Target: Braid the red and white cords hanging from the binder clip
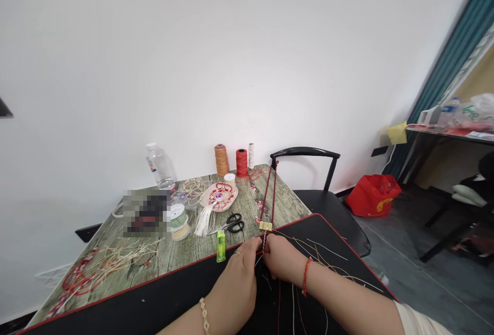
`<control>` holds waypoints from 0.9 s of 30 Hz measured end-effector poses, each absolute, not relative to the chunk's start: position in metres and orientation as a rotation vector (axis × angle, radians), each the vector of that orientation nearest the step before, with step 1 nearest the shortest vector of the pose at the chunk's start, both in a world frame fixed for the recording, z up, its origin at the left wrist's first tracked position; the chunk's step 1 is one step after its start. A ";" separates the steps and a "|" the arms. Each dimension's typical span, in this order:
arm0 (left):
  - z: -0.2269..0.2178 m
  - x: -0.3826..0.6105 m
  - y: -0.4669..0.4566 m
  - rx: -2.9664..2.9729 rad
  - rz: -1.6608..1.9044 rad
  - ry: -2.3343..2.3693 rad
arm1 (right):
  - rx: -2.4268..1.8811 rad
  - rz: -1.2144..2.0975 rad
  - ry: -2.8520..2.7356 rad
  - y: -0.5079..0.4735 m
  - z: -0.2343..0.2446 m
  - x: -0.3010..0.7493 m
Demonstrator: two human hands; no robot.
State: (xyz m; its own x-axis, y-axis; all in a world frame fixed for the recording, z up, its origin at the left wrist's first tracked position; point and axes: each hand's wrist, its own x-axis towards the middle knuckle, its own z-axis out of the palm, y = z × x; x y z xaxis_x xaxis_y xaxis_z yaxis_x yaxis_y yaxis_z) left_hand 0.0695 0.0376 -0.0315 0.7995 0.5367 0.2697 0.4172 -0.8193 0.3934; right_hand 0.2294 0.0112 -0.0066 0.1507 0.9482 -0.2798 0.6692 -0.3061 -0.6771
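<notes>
Where a dark red cord loop (274,196) runs from the left end of the backrest of the black chair (304,151), we find it drawn to a gold binder clip (265,226). The clip sits just past the far edge of the black mat (116,296), which covers the near part of the counter (287,196). Below the clip we record the red-and-white braided cord (264,242), leading down between both hands. The left hand (233,278) brings its fingers close beside the braid; the right hand (284,257) curls its fingers in against the other side. Fingertips are partly hidden, so we cannot tell whether either grip is clamped. Loose strands (293,299) trail over the mat beneath the right wrist. Along the mat's far edge we note a lime-green lighter (221,246), with black-handled scissors (234,223) just beyond. Orange (221,160) and red thread spools (241,163) stand at the counter's far edge.
</notes>
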 end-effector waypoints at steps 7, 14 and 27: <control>-0.067 0.067 0.048 2.582 0.613 0.596 | -2.129 1.050 -1.552 0.015 -0.013 0.238; -0.059 0.069 0.045 2.653 0.456 0.695 | -2.036 1.130 -1.561 0.014 -0.009 0.244; -0.050 0.070 0.040 2.766 0.472 0.682 | -2.041 1.146 -1.702 -0.032 0.020 0.293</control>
State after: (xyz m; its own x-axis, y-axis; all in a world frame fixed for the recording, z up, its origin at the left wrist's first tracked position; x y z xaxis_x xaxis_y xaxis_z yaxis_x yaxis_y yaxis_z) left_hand 0.0699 0.0405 -0.0501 0.8378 0.4859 0.2488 0.4039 -0.8584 0.3163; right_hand 0.2926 -0.0324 0.0198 0.0096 0.9139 -0.4059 0.7198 -0.2880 -0.6316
